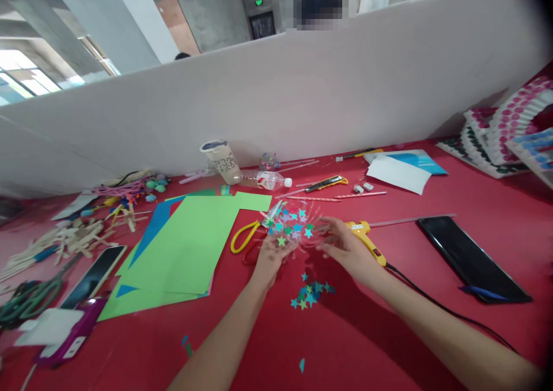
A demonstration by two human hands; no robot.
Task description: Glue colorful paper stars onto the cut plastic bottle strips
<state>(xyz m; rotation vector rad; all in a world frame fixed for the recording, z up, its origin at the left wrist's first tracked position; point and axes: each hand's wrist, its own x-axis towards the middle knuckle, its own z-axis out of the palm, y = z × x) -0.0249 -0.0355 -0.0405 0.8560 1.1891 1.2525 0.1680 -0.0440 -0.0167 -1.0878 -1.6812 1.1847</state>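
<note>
My left hand [275, 253] is closed around the lower left of a clear plastic piece [290, 225]. Its edge is fringed into thin strips, and small blue, green and lilac stars cover its front. Beside its right edge is my right hand [343, 247], fingers curved and apart, close to the strips. Whether those fingertips touch the strips I cannot tell. Below the hands lies a loose pile of paper stars [309, 294] in blue and green. Yellow-handled scissors [245, 236] rest behind my left hand, partly covered. Right of my right hand lies a yellow glue gun [367, 242] with a black cord.
Green paper sheets [190, 247] lie to the left, near a phone [95, 273] and craft sticks [47, 244]. Along the white partition [259, 103] are a paper cup [222, 163], a plastic bottle [263, 179] and a utility knife [326, 183]. A black tablet [470, 258] lies right.
</note>
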